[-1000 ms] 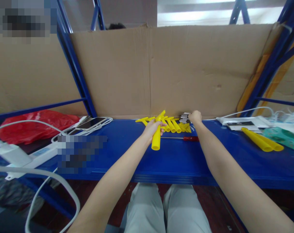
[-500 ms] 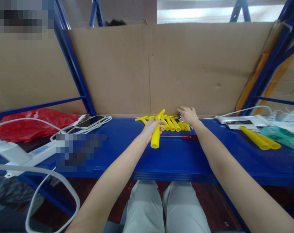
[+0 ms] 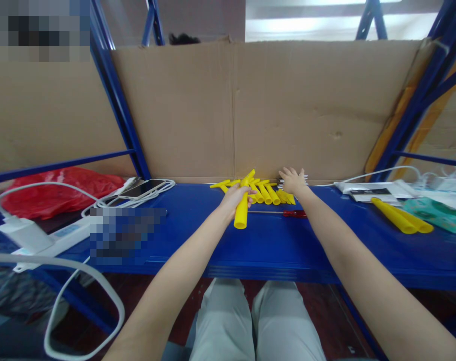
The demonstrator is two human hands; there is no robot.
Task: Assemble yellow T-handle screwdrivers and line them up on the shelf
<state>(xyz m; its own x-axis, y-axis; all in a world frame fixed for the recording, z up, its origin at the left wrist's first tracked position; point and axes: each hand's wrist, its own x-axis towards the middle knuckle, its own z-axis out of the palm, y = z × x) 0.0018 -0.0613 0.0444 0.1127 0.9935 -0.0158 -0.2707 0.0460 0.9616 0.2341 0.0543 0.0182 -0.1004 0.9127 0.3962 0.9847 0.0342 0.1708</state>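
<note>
My left hand [image 3: 235,195] is closed around a yellow T-shaped plastic handle [image 3: 241,216], its hollow round end tilted toward me. Behind it, several similar yellow T-shaped pieces [image 3: 266,194] lie in a row against the cardboard. At the row's right end sit smaller flat yellow pieces [image 3: 285,196]. My right hand [image 3: 293,181] is open, fingers spread, over a group of small thin pieces [image 3: 306,177] by the cardboard; whether it touches them I cannot tell. Just in front of the row lies a screwdriver with a red handle [image 3: 293,213].
The blue shelf [image 3: 280,250] is backed by a tall cardboard sheet [image 3: 288,100]. To the right lie two yellow tubes [image 3: 397,216] and a green packet [image 3: 436,213]. At left are a red plastic bag [image 3: 62,190], a phone [image 3: 141,188] and a white power strip [image 3: 75,233] with cables.
My right hand has shifted slightly right, its fingers more spread over the small thin pieces. The left hand keeps its hold on the yellow handle. The camera view has moved a little.
</note>
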